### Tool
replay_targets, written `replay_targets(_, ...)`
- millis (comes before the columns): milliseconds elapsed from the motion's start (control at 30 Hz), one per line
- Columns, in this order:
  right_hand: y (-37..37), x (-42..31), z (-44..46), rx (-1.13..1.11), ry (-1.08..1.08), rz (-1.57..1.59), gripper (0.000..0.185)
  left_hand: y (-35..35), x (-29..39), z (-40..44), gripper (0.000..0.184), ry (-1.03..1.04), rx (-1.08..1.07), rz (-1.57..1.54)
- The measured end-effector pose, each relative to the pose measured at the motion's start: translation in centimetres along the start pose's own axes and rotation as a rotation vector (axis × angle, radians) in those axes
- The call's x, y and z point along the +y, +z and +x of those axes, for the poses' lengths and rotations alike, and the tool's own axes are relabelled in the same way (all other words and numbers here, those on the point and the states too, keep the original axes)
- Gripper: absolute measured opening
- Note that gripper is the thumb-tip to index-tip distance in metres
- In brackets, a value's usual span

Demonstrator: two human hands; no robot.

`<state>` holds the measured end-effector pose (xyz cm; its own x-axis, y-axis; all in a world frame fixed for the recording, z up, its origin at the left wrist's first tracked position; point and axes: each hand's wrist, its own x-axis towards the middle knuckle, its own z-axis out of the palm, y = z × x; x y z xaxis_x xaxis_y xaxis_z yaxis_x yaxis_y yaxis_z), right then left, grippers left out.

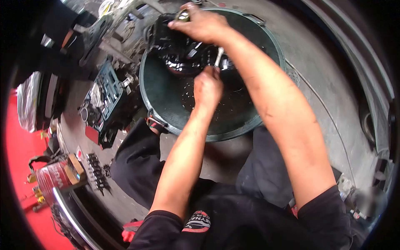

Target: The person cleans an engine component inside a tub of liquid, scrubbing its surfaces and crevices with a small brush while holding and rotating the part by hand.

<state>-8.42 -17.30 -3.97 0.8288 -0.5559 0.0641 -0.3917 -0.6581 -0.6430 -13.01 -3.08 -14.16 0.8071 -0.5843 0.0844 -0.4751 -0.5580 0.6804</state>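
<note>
My left hand (208, 89) is closed around a slim tool (219, 56) with a pale upper end, perhaps a brush; its exact kind is unclear. The tool's tip is against or close to a wet, glossy black part (179, 62), possibly an oil pan or engine cover. Above it, my right hand (204, 26) is closed on the top of that part, and a small yellow-green patch (183, 16) shows between thumb and fingers. The black part leans tilted inside a large round dark green tub (146, 89), with dark liquid (225, 100) at the bottom.
An open blue tool case (110, 89) lies left of the tub. Further down on the left are a camshaft-like metal part (98, 173) and a cardboard box (75, 166). A cable (325, 104) crosses the floor at right. My knees flank the tub's near side.
</note>
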Motion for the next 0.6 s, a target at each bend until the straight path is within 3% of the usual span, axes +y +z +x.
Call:
replay_targets(67,0.7,-0.7,-1.2,0.086,-0.014,-0.016,0.085,0.9,-0.6,2.2,0.029,-0.148,-0.176,-0.129)
replay_targets(167,0.5,-1.3,-2.6,0.096,-0.050,0.059,0.080,3.1,-5.6,1.3,0.028,0.280,-0.029,0.124)
replay_targets(300,2.0,-1.7,-2.6,0.188,-0.098,0.114,0.074,5.8,-11.5,3.8,0.023,0.558,-0.050,0.370)
replay_targets(367,1.6,-1.2,-2.7,0.149,-0.097,0.145,0.074,3.1,-8.4,3.7,0.021,0.259,-0.181,0.098)
replay_targets(467,0.4,-1.0,-2.6,0.119,-0.096,0.151,0.074,-3.0,-4.2,2.7,0.021,0.687,-0.397,0.660)
replay_targets(500,0.2,-0.8,-2.6,0.119,-0.092,0.151,0.074,-4.8,-1.9,1.6,0.022,0.415,-0.450,0.371)
replay_targets(600,-0.1,0.0,-2.5,0.139,-0.094,0.159,0.075,-9.1,0.6,0.4,0.017,0.257,-0.363,0.591)
